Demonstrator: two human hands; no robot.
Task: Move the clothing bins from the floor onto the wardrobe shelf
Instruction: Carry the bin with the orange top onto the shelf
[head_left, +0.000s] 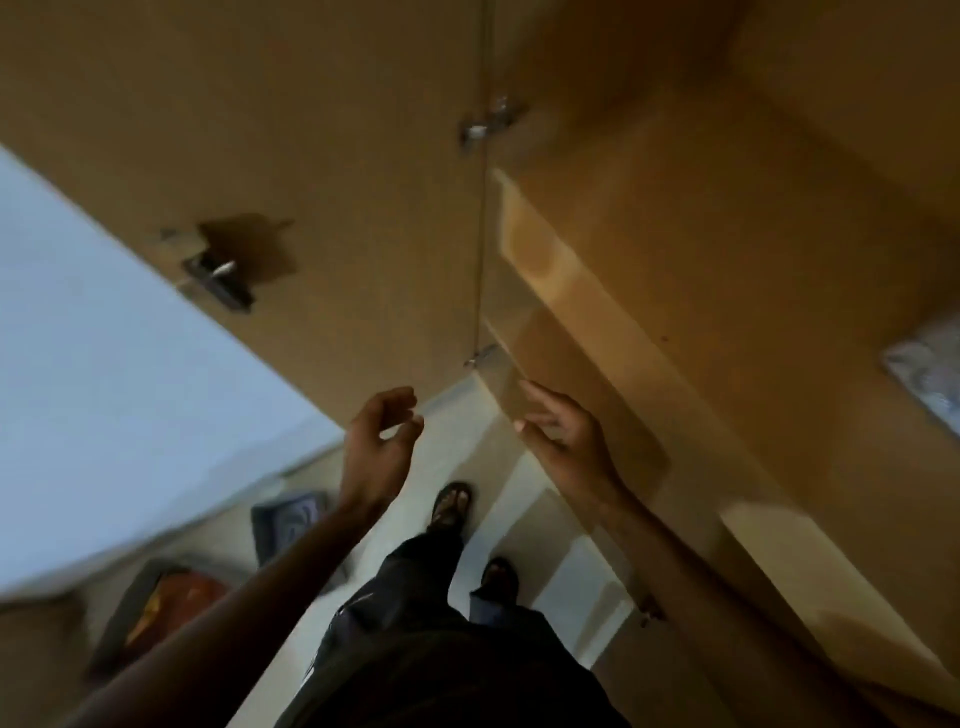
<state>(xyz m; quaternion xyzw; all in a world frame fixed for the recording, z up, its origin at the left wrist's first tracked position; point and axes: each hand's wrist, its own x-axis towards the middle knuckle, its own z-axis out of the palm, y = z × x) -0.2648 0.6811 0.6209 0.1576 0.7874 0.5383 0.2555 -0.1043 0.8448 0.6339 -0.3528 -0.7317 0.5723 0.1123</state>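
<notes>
Two grey clothing bins sit on the floor at lower left: one with orange-red clothes and one with bluish patterned cloth. My left hand hovers above the floor with fingers loosely curled and nothing in it. My right hand is open with fingers stretched out, close to the front edge of the wooden wardrobe shelf. A patterned bin or cloth shows on the shelf at the right edge. The view is blurred.
The open wardrobe door with its metal handle stands at left of the shelves. A pale wall is at far left. My legs and sandalled feet stand on the light floor in front of the wardrobe.
</notes>
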